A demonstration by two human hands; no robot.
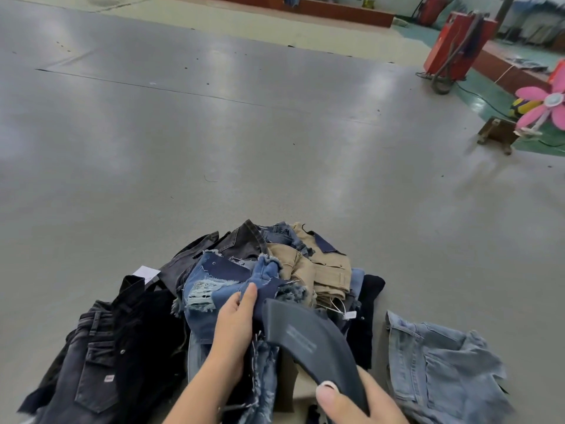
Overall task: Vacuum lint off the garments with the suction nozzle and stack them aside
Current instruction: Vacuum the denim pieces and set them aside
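A heap of garments [269, 264] lies on the grey table at the bottom centre: black, blue denim and tan pieces. My left hand [234, 325] grips a frayed blue denim garment [220, 286] on top of the heap, thumb over the cloth. My right hand [351, 402] holds the dark grey suction nozzle [305, 338], thumb on its upper face; the flat mouth of the nozzle lies against the denim just right of my left hand. One light blue denim piece [443, 368] lies apart on the right.
The wide grey table top [214, 133] stretches ahead. Off its right edge stand a red machine [458, 44] with hoses, a pink fan [544, 108] and a small wooden stool [498, 133]. A white tag [146, 273] sticks out of the heap's left side.
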